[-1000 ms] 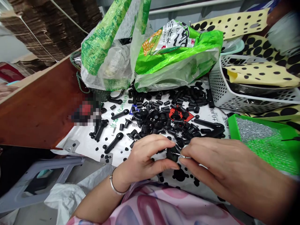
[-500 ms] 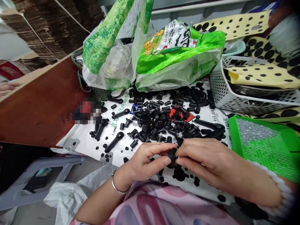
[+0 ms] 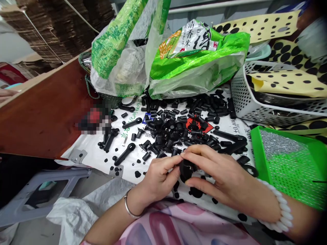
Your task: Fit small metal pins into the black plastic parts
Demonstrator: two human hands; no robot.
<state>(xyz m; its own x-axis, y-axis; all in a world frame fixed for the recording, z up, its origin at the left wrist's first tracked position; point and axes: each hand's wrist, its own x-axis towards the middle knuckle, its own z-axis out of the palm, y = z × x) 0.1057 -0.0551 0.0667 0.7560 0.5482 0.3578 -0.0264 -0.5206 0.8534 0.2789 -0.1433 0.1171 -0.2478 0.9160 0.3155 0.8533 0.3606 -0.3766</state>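
Left hand (image 3: 159, 180) and right hand (image 3: 219, 178) pinch a black plastic part (image 3: 186, 170) between them, with a heap of similar parts (image 3: 168, 131) at twelve o'clock.

View: one head-worn camera | Position: above the person's lap (image 3: 173, 226) | Facing: forward and down | Nearness: close over the left hand (image 3: 159, 180) and right hand (image 3: 222, 180) | Framed: the white sheet (image 3: 87, 158), with the rice bag (image 3: 194, 64) farther off

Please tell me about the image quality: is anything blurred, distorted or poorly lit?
In the head view, the right hand looks sharp; a pixelated patch hides something at the edge of the brown wooden board, whose edge bends from wide-angle distortion; the lower right corner falls dark.
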